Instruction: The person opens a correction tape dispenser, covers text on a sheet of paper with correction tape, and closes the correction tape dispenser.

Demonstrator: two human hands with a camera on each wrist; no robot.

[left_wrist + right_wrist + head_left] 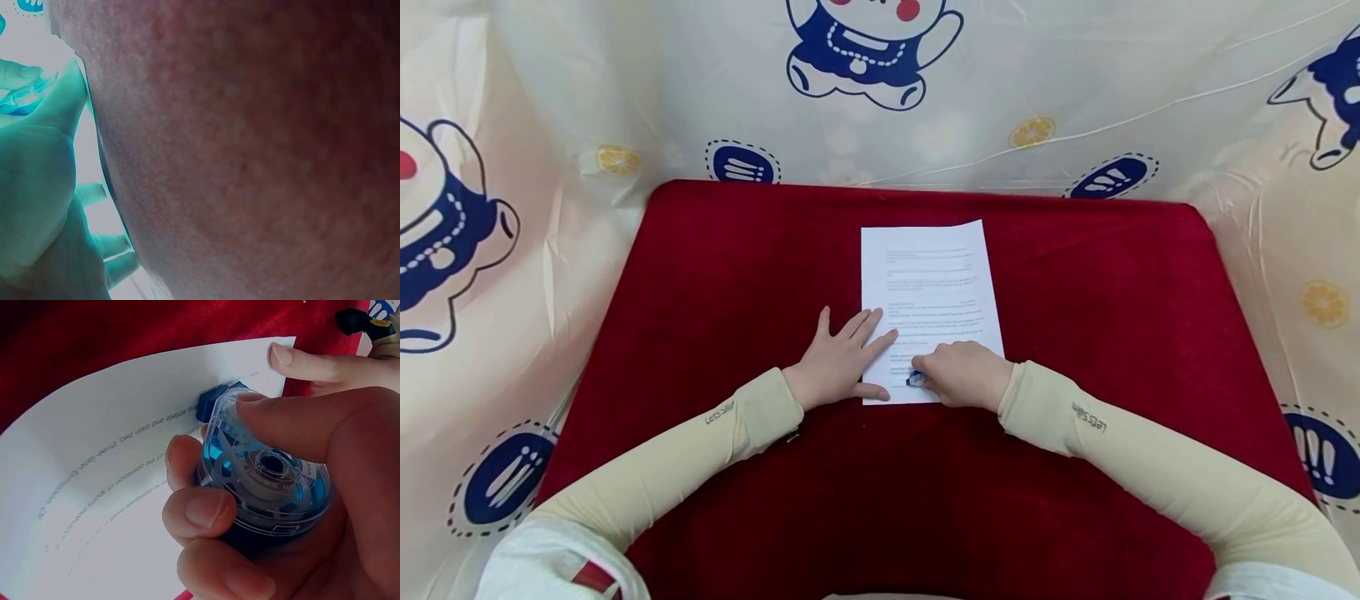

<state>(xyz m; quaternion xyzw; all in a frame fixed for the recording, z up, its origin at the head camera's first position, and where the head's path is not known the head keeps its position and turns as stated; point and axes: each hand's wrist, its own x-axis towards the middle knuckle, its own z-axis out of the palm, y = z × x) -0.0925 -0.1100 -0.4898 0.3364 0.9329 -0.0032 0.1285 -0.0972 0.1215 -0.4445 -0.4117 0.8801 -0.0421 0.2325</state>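
A white sheet of printed paper [928, 287] lies on the red cloth. My left hand [835, 367] rests flat over its lower left edge, fingers spread and straight. On the lower part of the sheet, my right hand [962, 373] holds a clear blue correction tape [265, 469] between thumb and curled fingers. The dispenser's blue tip end [209, 403] is at a line of print in the right wrist view; whether it touches the paper I cannot tell. The left wrist view shows my left hand [37, 187] in a teal tint, with part of the correction tape [28, 97] beyond the thumb.
Red velvet cloth [737, 267] covers the table around the paper. A pale curtain [970, 125] with cartoon prints hangs at the back and both sides.
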